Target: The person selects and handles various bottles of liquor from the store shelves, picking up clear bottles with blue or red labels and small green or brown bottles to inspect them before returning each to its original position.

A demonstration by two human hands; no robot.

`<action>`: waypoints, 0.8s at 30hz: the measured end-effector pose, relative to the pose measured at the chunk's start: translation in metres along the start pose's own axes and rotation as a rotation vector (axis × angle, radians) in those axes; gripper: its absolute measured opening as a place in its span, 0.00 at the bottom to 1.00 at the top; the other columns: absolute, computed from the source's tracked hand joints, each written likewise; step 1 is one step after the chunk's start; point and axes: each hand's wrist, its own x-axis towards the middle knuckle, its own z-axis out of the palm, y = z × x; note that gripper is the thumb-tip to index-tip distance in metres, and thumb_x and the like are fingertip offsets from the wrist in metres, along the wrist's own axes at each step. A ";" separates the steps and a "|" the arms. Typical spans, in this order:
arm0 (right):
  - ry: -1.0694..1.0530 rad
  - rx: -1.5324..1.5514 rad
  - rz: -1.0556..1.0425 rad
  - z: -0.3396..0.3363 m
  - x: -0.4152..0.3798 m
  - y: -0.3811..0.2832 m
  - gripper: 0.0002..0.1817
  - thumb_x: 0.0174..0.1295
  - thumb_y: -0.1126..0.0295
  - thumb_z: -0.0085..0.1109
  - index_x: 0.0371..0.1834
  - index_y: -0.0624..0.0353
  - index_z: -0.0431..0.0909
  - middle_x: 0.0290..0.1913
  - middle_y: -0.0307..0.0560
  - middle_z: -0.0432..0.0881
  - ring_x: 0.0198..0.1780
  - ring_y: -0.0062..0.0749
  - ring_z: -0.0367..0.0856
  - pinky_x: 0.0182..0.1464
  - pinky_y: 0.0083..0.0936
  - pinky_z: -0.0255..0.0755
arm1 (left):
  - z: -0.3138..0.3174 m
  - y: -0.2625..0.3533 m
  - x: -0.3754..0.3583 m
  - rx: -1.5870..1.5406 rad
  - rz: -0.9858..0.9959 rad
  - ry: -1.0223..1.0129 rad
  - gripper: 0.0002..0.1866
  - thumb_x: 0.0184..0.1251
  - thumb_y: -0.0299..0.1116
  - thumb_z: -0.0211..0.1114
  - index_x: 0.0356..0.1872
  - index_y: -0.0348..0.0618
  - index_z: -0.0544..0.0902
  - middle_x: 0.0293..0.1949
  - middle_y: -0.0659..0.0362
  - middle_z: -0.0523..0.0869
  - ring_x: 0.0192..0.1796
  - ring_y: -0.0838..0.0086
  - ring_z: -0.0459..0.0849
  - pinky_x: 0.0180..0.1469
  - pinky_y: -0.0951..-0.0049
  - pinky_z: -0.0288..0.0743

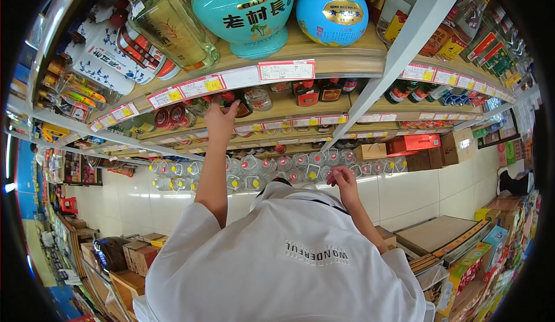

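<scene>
My left hand [222,113] reaches under the edge of the upper shelf to the second shelf. Its thumb and fingers close round the top of a dark bottle [243,108] with a red cap; the shelf lip hides part of the grip. Right of that bottle stands a clear glass bottle [258,99], and further along are dark bottles with red labels [304,95]. Red-topped containers [173,117] stand to the left of my wrist. My right hand [344,180] hangs in front of the lower shelves, holding nothing, its fingers loosely bent and apart.
Overhead, the upper shelf [324,53] bears a large turquoise bottle [243,18] and a round blue bottle [332,13]. A white upright post [399,50] divides the shelving. Several clear jugs [251,182] stand on the floor below. Cardboard boxes [459,147] sit at the right.
</scene>
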 end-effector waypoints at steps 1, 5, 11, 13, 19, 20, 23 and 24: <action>-0.017 -0.007 -0.010 0.001 0.000 0.001 0.10 0.73 0.67 0.54 0.50 0.61 0.76 0.34 0.43 0.84 0.34 0.24 0.80 0.38 0.20 0.72 | 0.004 -0.003 -0.003 -0.027 0.031 0.041 0.28 0.62 0.36 0.73 0.61 0.38 0.75 0.61 0.43 0.75 0.34 0.67 0.88 0.38 0.69 0.80; -0.038 -0.017 -0.019 0.005 -0.007 0.000 0.09 0.73 0.68 0.53 0.49 0.61 0.76 0.33 0.43 0.84 0.32 0.23 0.80 0.37 0.20 0.71 | 0.011 0.000 -0.028 -0.022 0.318 0.318 0.26 0.63 0.33 0.72 0.59 0.36 0.74 0.59 0.44 0.75 0.33 0.66 0.87 0.35 0.68 0.79; 0.002 -0.055 -0.004 0.002 -0.007 0.003 0.10 0.73 0.67 0.52 0.48 0.62 0.77 0.32 0.42 0.82 0.33 0.24 0.80 0.38 0.21 0.71 | 0.011 0.049 -0.024 0.057 0.389 0.268 0.23 0.66 0.35 0.69 0.57 0.34 0.75 0.55 0.42 0.78 0.33 0.61 0.84 0.37 0.63 0.80; 0.003 -0.041 0.005 0.001 -0.012 0.006 0.09 0.73 0.68 0.53 0.48 0.62 0.76 0.32 0.42 0.83 0.33 0.23 0.80 0.37 0.20 0.71 | 0.012 0.056 -0.012 0.215 0.388 0.117 0.21 0.66 0.35 0.67 0.56 0.34 0.76 0.50 0.40 0.81 0.35 0.51 0.83 0.41 0.56 0.79; 0.038 -0.023 0.005 -0.004 -0.023 0.005 0.09 0.73 0.68 0.53 0.48 0.62 0.76 0.32 0.42 0.83 0.32 0.22 0.79 0.37 0.19 0.70 | 0.049 0.042 0.015 0.335 0.556 0.080 0.18 0.65 0.35 0.66 0.50 0.33 0.78 0.42 0.38 0.84 0.46 0.40 0.81 0.48 0.47 0.77; 0.042 -0.024 0.004 -0.004 -0.023 0.007 0.09 0.73 0.68 0.53 0.49 0.62 0.76 0.32 0.42 0.83 0.32 0.22 0.79 0.37 0.20 0.71 | 0.055 0.031 0.019 0.387 0.600 0.100 0.18 0.65 0.35 0.66 0.49 0.32 0.79 0.43 0.39 0.84 0.47 0.40 0.81 0.48 0.47 0.77; 0.066 -0.009 -0.020 -0.005 -0.022 0.009 0.10 0.73 0.68 0.53 0.48 0.62 0.76 0.32 0.43 0.84 0.31 0.21 0.79 0.37 0.19 0.70 | 0.062 0.027 0.023 0.302 0.565 0.100 0.14 0.66 0.33 0.63 0.46 0.32 0.80 0.43 0.39 0.84 0.47 0.42 0.81 0.48 0.48 0.77; 0.074 -0.012 -0.026 -0.007 -0.022 0.007 0.10 0.73 0.67 0.53 0.48 0.62 0.76 0.32 0.42 0.83 0.31 0.22 0.79 0.37 0.20 0.70 | 0.062 0.026 0.024 0.318 0.568 0.115 0.11 0.66 0.31 0.63 0.42 0.33 0.80 0.41 0.40 0.85 0.44 0.43 0.82 0.47 0.48 0.77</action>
